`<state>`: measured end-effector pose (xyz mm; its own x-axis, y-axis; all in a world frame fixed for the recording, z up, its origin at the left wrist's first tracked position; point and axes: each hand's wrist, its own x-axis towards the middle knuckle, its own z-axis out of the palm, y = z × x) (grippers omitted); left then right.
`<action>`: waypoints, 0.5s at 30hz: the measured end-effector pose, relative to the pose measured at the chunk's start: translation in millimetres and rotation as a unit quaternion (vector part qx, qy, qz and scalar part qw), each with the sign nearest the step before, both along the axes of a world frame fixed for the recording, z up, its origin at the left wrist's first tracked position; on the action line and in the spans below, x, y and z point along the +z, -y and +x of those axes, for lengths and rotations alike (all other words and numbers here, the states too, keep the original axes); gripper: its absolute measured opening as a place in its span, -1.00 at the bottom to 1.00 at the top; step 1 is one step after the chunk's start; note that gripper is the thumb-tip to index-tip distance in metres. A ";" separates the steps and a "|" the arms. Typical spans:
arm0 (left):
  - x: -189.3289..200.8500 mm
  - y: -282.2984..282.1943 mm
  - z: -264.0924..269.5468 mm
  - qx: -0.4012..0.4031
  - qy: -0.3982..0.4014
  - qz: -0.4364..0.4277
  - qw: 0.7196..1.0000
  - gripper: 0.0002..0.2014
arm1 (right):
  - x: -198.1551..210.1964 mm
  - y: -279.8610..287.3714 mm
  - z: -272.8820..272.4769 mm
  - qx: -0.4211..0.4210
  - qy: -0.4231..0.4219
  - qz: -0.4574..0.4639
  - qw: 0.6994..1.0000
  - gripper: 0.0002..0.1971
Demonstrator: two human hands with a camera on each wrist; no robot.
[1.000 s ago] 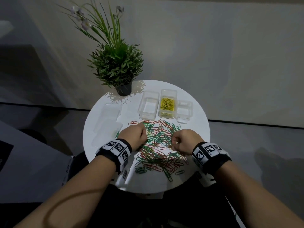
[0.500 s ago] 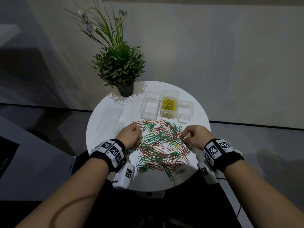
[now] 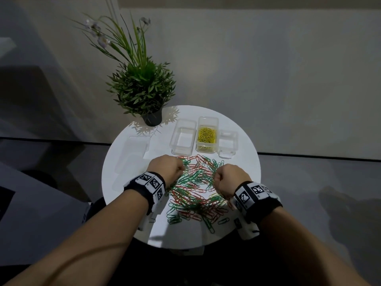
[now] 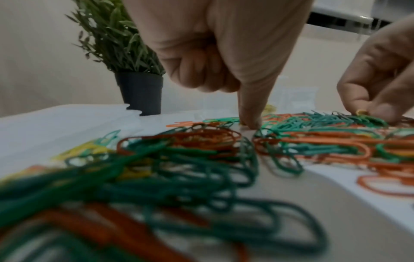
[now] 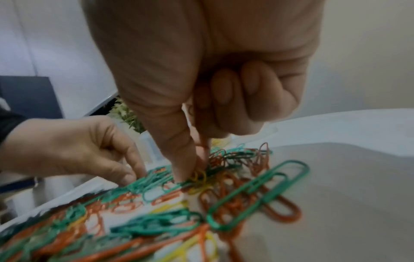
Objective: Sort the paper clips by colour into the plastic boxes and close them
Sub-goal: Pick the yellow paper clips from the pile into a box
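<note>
1. A round white table (image 3: 115, 182) carries everything; two clear lids (image 3: 134, 153) lie flat and overlapping near its left edge.
2. A potted plant (image 3: 144, 89) in a dark pot stands at the far left edge of the table.
3. The left hand (image 3: 165, 169) is over the left side of the paper clip pile (image 3: 195, 193). In the left wrist view three fingers are curled into the palm and the index finger (image 4: 251, 109) points straight down, its tip pressing on the table among green and orange clips. Whether a clip sits under the tip I cannot tell; the hand holds nothing that shows.
4. The pile of green, orange-red and a few yellow clips spreads across the middle and near part of the table, between the two hands and toward the near edge.
5. At the far edge three clear plastic boxes stand side by side, all open: the empty box (image 3: 182, 139) on the left, the box of yellow clips (image 3: 207, 137) in the middle, touching it, and a smaller box (image 3: 227, 141) on the right.
6. The right hand (image 3: 228, 178) is over the right side of the pile. Its outer fingers are curled in, and thumb and index finger (image 5: 179, 159) come together downward, pinching a yellow paper clip (image 5: 199, 177) that still lies on the heap.
</note>
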<state>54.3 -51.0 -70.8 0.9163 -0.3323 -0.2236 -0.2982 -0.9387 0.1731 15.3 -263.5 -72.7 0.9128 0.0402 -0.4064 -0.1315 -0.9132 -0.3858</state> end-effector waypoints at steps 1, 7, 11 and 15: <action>0.3 1.2 1.0 -0.019 0.010 0.021 1.000 -0.77 | 1.3 2.8 -1.4 -0.024 -0.011 0.045 0.999 -0.85; -3.9 -2.2 -2.6 -0.049 0.029 -0.003 0.998 -0.85 | 9.1 23.4 0.0 -0.117 -0.033 0.192 0.974 -0.71; -7.7 -9.5 -7.0 0.070 -0.038 -0.175 0.981 -0.83 | 9.1 28.5 -8.0 -0.198 -0.053 0.310 0.928 -0.66; -7.7 -13.2 -15.0 0.174 -0.072 -0.301 0.935 -0.83 | -1.6 29.6 -15.2 -0.224 -0.053 0.415 0.880 -0.76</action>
<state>39.3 -37.8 -78.5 0.9670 -0.1261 -0.2213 0.0735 -0.6936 0.7166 0.0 -293.1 -74.3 0.8712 0.0103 -0.4908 -0.4822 -0.1700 -0.8594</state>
